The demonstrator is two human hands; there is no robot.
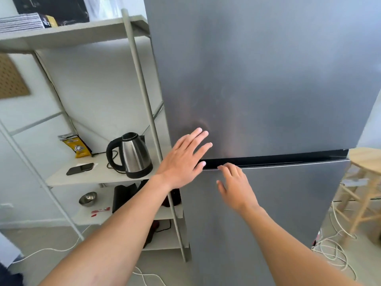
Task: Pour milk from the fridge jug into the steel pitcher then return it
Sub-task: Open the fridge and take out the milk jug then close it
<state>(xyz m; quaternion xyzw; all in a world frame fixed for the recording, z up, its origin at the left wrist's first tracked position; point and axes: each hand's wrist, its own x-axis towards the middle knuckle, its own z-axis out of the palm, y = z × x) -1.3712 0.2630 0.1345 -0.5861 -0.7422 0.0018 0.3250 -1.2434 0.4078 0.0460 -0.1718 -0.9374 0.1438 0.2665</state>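
Observation:
A tall grey fridge (268, 79) fills the middle and right of the head view, both doors shut, with a dark gap (278, 161) between the upper and lower door. My left hand (185, 159) lies flat and open at the lower left corner of the upper door, fingers spread. My right hand (237, 186) hovers open just below the gap, over the top of the lower door. Neither hand holds anything. No milk jug or steel pitcher is in view.
A white shelf rack (132, 69) stands left of the fridge with a steel kettle (132, 155), a phone (80, 168), a yellow bag (77, 147) and a small steel bowl (88, 198). A wooden stool (362, 182) and loose white cables (334, 250) are at the right.

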